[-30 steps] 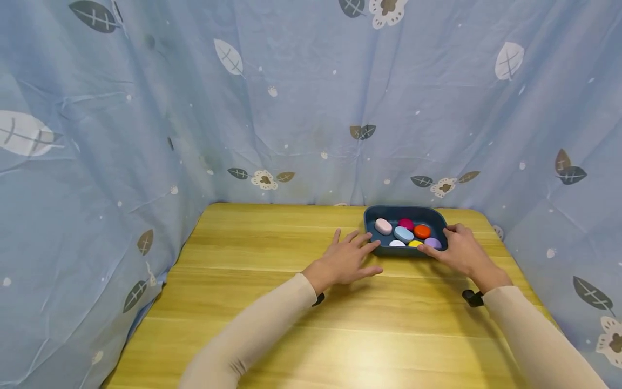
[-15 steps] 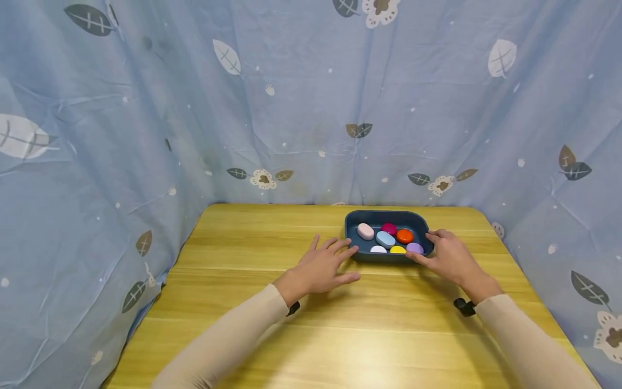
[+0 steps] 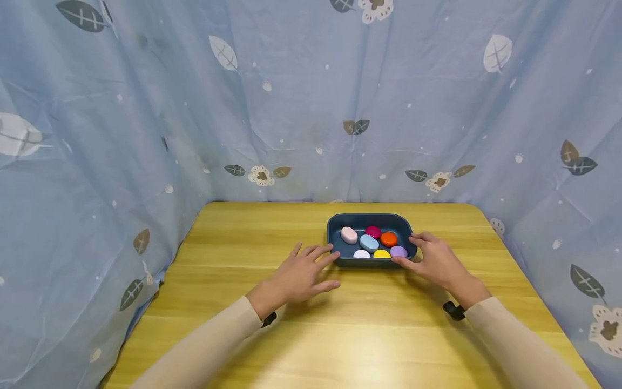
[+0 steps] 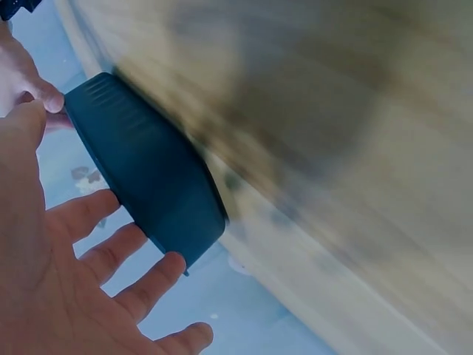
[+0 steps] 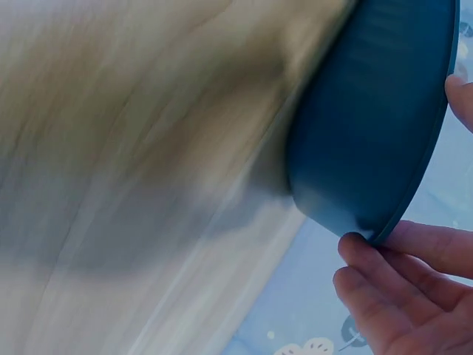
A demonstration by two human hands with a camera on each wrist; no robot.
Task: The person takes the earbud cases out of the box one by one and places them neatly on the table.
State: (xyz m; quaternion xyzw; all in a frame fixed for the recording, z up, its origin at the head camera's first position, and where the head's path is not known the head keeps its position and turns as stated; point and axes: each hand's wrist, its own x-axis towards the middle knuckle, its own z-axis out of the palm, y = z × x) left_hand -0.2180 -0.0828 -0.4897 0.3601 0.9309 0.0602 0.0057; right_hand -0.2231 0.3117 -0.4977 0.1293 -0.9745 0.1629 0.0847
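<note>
A dark blue rectangular tray with rounded corners (image 3: 359, 263) is on the table. Smooth oval pieces lie inside it: pale pink (image 3: 349, 235), magenta (image 3: 373, 232), light blue (image 3: 369, 243), orange (image 3: 389, 239), white (image 3: 362, 254), yellow (image 3: 382, 254) and lavender (image 3: 398, 252). My right hand (image 3: 436, 262) grips the right front corner, thumb at the front rim and fingers at the right end. On the left side, my left hand (image 3: 297, 276) has its fingers spread and fairly straight, fingertips right at the rim. The left wrist view has the tray's outer wall (image 4: 148, 163) beyond those fingers.
The wooden table (image 3: 257, 232) reaches back to a blue curtain with leaf and flower prints (image 3: 301, 97), which hangs behind and along both sides. Black wrist straps show at the left sleeve (image 3: 269, 320) and right sleeve (image 3: 454, 311).
The tray has slid left and slightly toward me with the pieces in it. Both hands have moved along with it, the right keeping its grip on the corner.
</note>
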